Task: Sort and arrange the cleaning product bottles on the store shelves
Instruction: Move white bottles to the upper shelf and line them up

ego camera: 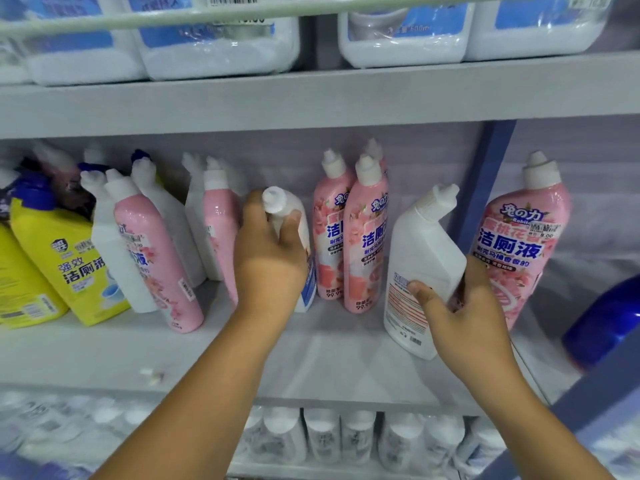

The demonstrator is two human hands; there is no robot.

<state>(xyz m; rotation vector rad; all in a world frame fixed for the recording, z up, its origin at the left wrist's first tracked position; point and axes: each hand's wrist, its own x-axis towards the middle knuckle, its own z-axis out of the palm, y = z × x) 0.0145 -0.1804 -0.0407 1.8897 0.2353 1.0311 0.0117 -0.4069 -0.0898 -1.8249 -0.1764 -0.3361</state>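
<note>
you have bare shelf point(207, 355) below both hands; two upright pink bottles point(349, 233) block the gap between them.

On the middle shelf point(242, 358) stood two yellow bottles point(74, 258), at least seven pink bottles point(363, 244) and several white ones, two of which were held, one white bottle point(294, 230) in the left hand point(268, 261) and another white bottle point(420, 268) in the right hand point(464, 317); one blue bottle point(606, 323) showed at far right

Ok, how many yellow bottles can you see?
2, both far left on the middle shelf: the labelled bottle and the edge bottle beside it. More may sit off frame.
</note>
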